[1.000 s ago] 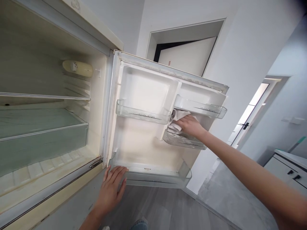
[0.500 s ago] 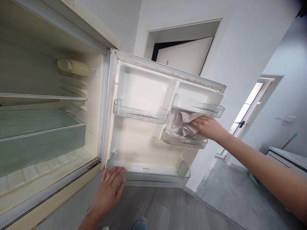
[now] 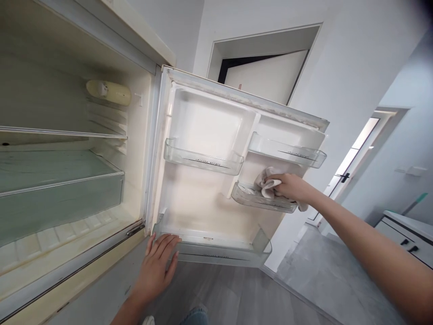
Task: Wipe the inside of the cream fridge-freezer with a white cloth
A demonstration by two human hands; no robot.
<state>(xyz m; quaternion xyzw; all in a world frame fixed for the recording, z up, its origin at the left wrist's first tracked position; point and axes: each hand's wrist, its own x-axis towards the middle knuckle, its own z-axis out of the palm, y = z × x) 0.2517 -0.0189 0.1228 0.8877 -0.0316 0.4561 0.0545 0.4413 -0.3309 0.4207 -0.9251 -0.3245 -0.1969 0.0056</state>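
One crumpled cloth was bunched in the grip of the right hand, at the lower right bin of the open fridge door. The left hand had nothing in its grip, fingers outstretched at the bottom bin's hinge end. Grime showed along the door's upper edge and yellowish stains on the compartment floor, so the wiping seemed under way but unfinished.

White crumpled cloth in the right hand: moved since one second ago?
Yes: the cloth moved right and slightly down relative to the clear plastic bin nearest it.
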